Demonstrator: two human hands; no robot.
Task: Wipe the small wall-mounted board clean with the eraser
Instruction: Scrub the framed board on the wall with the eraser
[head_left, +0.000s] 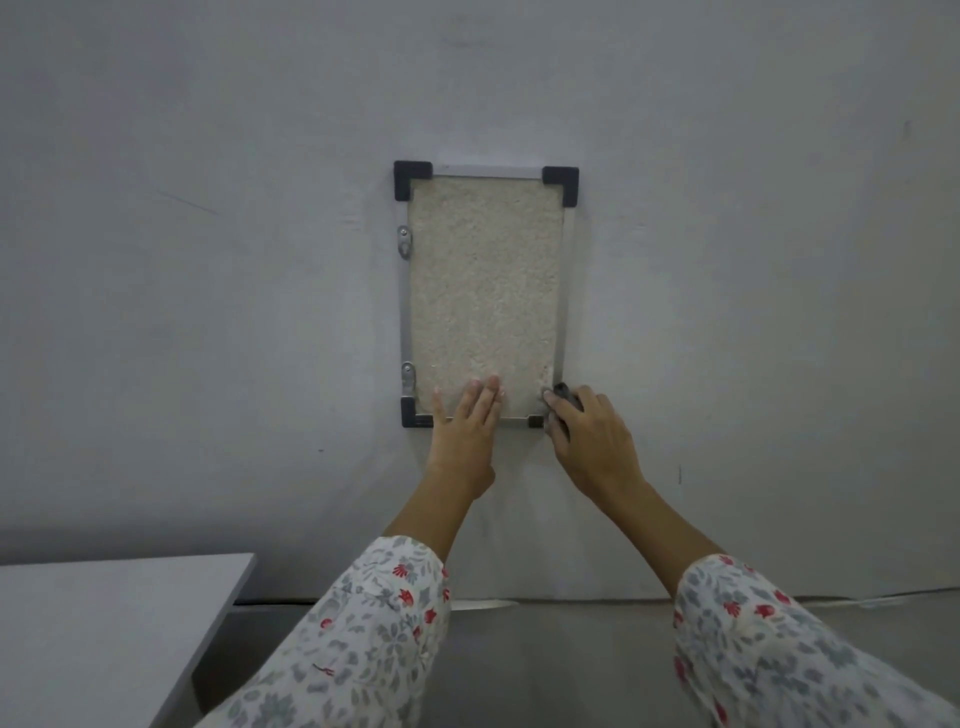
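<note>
Grey wall (208, 260) all around. Straight fingers (485, 395) of the left hand (467, 431) press flat on the board (485, 291) — low down. Right hand (592, 436) curls round the dark eraser (563, 397) at the board's bottom right corner — touching it. Worktop (104, 623) sits lower left.

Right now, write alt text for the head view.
Two hands work at the bottom edge of a small framed board on a grey wall: the left hand presses flat on it, and the right hand grips a dark eraser at its lower right corner.
</note>
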